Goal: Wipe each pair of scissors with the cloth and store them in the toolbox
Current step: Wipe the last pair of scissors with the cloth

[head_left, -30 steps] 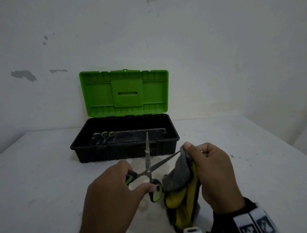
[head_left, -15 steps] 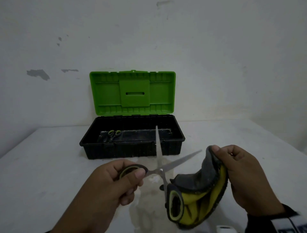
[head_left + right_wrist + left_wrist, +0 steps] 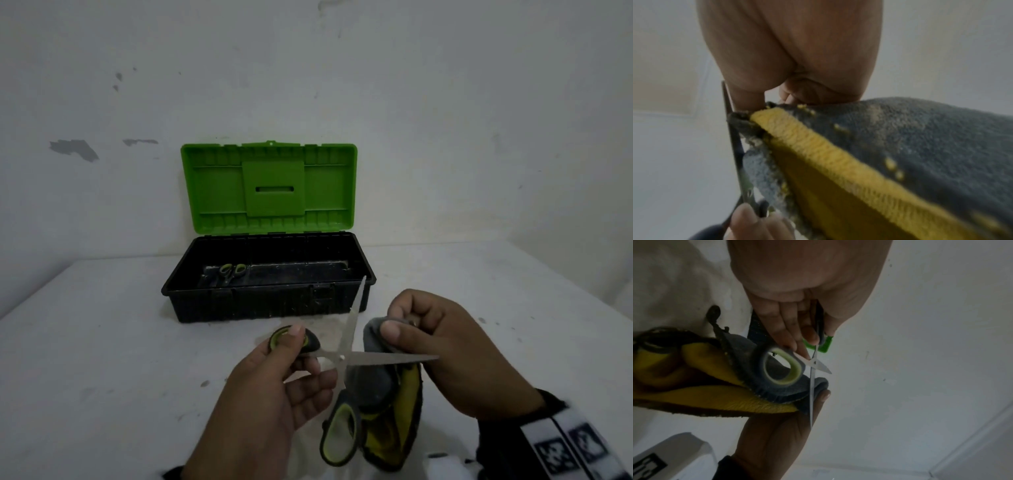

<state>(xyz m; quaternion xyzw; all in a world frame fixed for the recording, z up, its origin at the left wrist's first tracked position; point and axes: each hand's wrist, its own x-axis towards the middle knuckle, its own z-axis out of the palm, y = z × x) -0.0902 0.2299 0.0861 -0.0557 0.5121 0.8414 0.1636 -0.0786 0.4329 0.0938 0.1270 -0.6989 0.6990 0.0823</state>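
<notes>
Since the earlier frame the scissors (image 3: 346, 359) have swung wider open, one blade now pointing to 3 o'clock. On the bench (image 3: 102, 359) the open toolbox (image 3: 267, 291) holds another pair (image 3: 233, 270). The right hand (image 3: 455, 349) pinches the cloth (image 3: 383, 387) onto that blade; the left hand (image 3: 274, 387) grips one handle loop.

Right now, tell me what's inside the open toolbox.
In the toolbox, one pair of scissors with green-lined handles lies at the left on a dark floor. The near wall hides the front strip of that floor.
</notes>
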